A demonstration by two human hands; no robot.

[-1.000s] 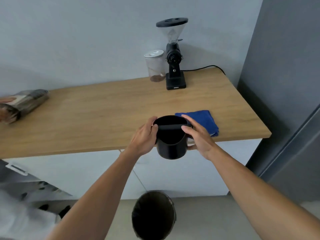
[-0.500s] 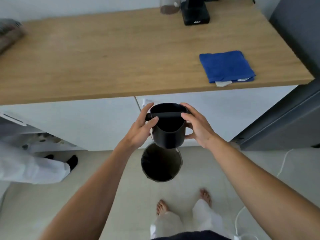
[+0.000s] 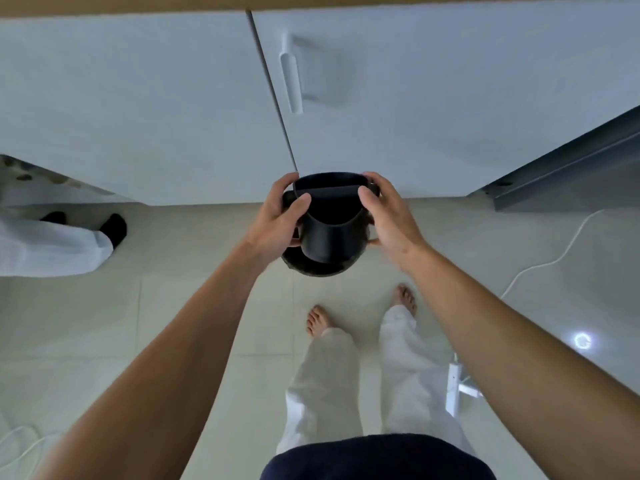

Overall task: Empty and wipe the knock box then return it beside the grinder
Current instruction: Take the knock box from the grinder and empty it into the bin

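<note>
- Knock box (image 3: pixel 330 233) clasped upright between both hands: left hand (image 3: pixel 277 220) wrapped on its 9 o'clock side, right hand (image 3: pixel 389 220) on its 3 o'clock side, thumbs by the bar.
- Held directly above the bin (image 3: pixel 313 268) on the floor, probably for tipping out.
- Contents of box and bin too dark to tell.

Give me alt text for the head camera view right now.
Both bare hands, left hand and right hand, hold a black knock box upright over a dark bin on the tiled floor, before white cabinet doors.
</note>
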